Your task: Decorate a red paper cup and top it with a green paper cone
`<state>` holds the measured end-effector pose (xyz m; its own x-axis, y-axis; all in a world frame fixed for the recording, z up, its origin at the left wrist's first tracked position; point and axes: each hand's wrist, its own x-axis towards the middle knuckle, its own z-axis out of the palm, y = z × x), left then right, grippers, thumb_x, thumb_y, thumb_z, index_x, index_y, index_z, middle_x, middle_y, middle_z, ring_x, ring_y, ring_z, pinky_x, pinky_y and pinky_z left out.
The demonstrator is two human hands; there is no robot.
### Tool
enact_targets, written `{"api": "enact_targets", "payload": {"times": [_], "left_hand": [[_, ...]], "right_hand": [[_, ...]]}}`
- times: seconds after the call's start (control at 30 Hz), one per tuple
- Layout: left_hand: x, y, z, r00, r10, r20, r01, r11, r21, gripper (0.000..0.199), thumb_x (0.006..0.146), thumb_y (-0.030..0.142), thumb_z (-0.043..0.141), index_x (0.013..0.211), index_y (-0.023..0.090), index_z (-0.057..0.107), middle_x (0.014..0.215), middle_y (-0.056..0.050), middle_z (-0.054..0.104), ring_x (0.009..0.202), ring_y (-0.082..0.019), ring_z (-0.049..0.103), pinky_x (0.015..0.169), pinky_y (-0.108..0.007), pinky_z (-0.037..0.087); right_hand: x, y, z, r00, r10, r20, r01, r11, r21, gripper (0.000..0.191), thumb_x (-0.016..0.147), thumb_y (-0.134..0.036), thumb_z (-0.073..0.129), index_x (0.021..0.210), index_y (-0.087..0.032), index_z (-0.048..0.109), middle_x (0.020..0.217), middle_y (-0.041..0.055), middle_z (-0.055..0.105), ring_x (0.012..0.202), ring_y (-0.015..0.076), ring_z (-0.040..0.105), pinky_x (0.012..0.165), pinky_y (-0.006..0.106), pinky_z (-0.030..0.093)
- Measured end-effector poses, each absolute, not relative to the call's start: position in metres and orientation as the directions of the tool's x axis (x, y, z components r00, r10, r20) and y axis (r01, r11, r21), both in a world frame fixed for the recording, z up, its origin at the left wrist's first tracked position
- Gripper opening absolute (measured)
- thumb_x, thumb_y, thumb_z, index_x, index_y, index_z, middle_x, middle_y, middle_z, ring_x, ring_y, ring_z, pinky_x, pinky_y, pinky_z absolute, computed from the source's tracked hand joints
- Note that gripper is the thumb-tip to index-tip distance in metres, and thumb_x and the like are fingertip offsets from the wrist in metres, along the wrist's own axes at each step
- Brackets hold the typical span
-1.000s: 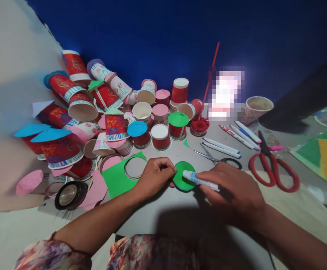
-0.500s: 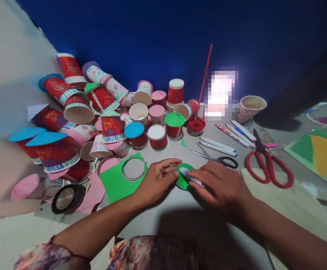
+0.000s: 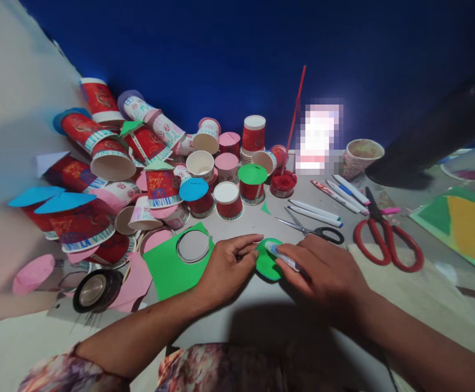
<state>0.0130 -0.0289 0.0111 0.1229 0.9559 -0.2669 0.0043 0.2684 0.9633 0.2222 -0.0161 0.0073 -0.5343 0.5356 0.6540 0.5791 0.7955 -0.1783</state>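
My left hand [image 3: 231, 267] rests on the table with its thumb and fingertips closed on the left edge of a green paper disc [image 3: 265, 267]. Part of the disc's rim looks dark. In my right hand [image 3: 325, 267] is a white marker [image 3: 288, 260] with a light blue end, gripped between thumb and fingers and slanting over the disc. My right fingers hide where its lower part meets the paper. Left of my left hand lies a green paper sheet [image 3: 168, 272] with a round hole cut in it.
Paper cups [image 3: 225, 200], many with coloured paper tops, pile up at the left and back. Small scissors [image 3: 309, 230], red-handled scissors [image 3: 378, 237] and several markers [image 3: 315, 213] lie at the right. A red pot [image 3: 282, 184] holds a thin stick. A tape roll [image 3: 98, 289] sits front left.
The marker and my right hand have shifted slightly right and down over the disc. More of the green disc shows. My left hand has barely moved.
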Motion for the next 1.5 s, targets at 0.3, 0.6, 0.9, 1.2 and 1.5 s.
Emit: {"api": "enact_targets", "payload": {"times": [0.3, 0.6, 0.9, 1.2, 1.5], "left_hand": [[0.008, -0.017, 0.009, 0.154, 0.915, -0.374, -0.112, 0.392, 0.913, 0.030, 0.073, 0.036, 0.083, 0.085, 0.009, 0.083, 0.073, -0.009, 0.077, 0.065, -0.016, 0.066, 0.068, -0.029, 0.054], [0.012, -0.021, 0.009, 0.112, 0.927, -0.359, -0.067, 0.368, 0.927, 0.025, 0.073, 0.033, 0.081, 0.082, 0.010, 0.082, 0.065, -0.005, 0.074, 0.058, -0.015, 0.066, 0.060, -0.026, 0.052], [0.011, -0.023, 0.000, 0.286, 0.880, -0.380, -0.305, 0.459, 0.834, 0.041, 0.077, 0.045, 0.084, 0.099, 0.010, 0.083, 0.077, -0.008, 0.076, 0.070, -0.015, 0.066, 0.073, -0.028, 0.052], [0.015, -0.027, 0.005, 0.245, 0.915, -0.322, -0.203, 0.373, 0.905, 0.043, 0.078, 0.048, 0.084, 0.104, 0.013, 0.084, 0.083, -0.009, 0.079, 0.074, -0.017, 0.066, 0.075, -0.029, 0.051], [0.013, -0.024, 0.004, 0.221, 0.877, -0.427, -0.346, 0.479, 0.806, 0.043, 0.074, 0.044, 0.089, 0.103, 0.013, 0.084, 0.086, -0.010, 0.080, 0.078, -0.017, 0.069, 0.078, -0.028, 0.051]], "right_hand": [[0.221, -0.018, 0.007, -0.605, 0.515, 0.607, 0.487, 0.843, -0.230, 0.015, 0.100, -0.017, 0.059, 0.102, -0.014, 0.074, 0.075, 0.0053, 0.067, 0.069, 0.0190, 0.053, 0.062, 0.030, 0.038], [0.223, -0.017, 0.007, -0.574, 0.504, 0.645, 0.528, 0.830, -0.179, 0.011, 0.096, -0.012, 0.065, 0.103, -0.009, 0.074, 0.072, 0.0062, 0.064, 0.069, 0.0204, 0.052, 0.062, 0.032, 0.038], [0.221, -0.018, 0.006, -0.594, 0.492, 0.636, 0.480, 0.851, -0.210, 0.011, 0.097, -0.012, 0.063, 0.100, -0.013, 0.073, 0.072, 0.0058, 0.065, 0.068, 0.0196, 0.050, 0.060, 0.031, 0.038], [0.223, -0.017, 0.009, -0.555, 0.493, 0.670, 0.549, 0.822, -0.150, 0.013, 0.096, -0.013, 0.068, 0.107, -0.008, 0.070, 0.074, 0.0072, 0.067, 0.070, 0.0199, 0.052, 0.063, 0.032, 0.041], [0.224, -0.018, 0.002, -0.633, 0.500, 0.591, 0.485, 0.851, -0.201, 0.017, 0.099, -0.010, 0.059, 0.106, -0.016, 0.072, 0.076, 0.0052, 0.066, 0.069, 0.0180, 0.050, 0.061, 0.029, 0.038]]}}
